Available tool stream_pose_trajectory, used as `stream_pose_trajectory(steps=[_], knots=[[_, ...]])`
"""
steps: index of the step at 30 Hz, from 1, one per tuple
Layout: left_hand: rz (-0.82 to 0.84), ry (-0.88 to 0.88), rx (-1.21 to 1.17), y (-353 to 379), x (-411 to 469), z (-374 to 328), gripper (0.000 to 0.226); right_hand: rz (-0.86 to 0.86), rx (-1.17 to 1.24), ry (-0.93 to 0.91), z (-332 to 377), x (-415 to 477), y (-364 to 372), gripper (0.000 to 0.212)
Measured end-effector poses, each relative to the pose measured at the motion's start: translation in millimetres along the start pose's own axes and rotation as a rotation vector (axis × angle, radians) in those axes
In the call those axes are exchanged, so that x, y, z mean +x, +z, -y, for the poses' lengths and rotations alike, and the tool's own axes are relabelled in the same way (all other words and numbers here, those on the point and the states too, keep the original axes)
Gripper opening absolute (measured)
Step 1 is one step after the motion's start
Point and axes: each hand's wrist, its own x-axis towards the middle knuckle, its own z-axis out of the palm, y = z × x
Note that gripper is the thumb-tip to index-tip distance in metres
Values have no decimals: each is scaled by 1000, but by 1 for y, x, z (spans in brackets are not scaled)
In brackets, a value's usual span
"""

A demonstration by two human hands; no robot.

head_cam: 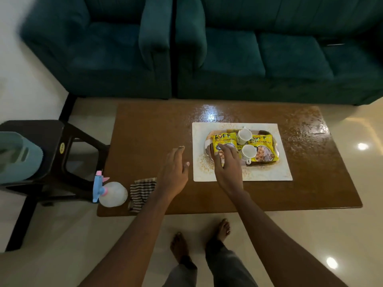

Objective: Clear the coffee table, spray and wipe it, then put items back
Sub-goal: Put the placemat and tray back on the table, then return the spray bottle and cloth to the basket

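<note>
Clearing not begun, by appearance. The brown wooden coffee table carries everything: cream placemat, tray under the right hand, whose spread fingers rest on the near yellow snack packet. Two white cups lie just beyond. Left hand hovers spread, empty. White spray bottle and striped cloth sit untouched left of it.

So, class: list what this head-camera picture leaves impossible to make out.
- Pale blue plastic tub: cut off by the left edge.
- Left yellow snack packet: lower part hidden by the right hand.
- Dark item on the green sofa: too blurred to identify.
- Tray: mostly covered by packets and cups.
</note>
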Motion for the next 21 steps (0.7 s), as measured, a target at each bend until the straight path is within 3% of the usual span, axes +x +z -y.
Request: stream_pose_trajectory(steps=[8, 21], knots=[[-1, 0, 23, -48, -47, -10, 53, 47, -18, -64, 42, -24, -31, 35], [-199, 5, 23, -121, -134, 0, 53, 186, 28, -189, 106, -85, -32, 39]])
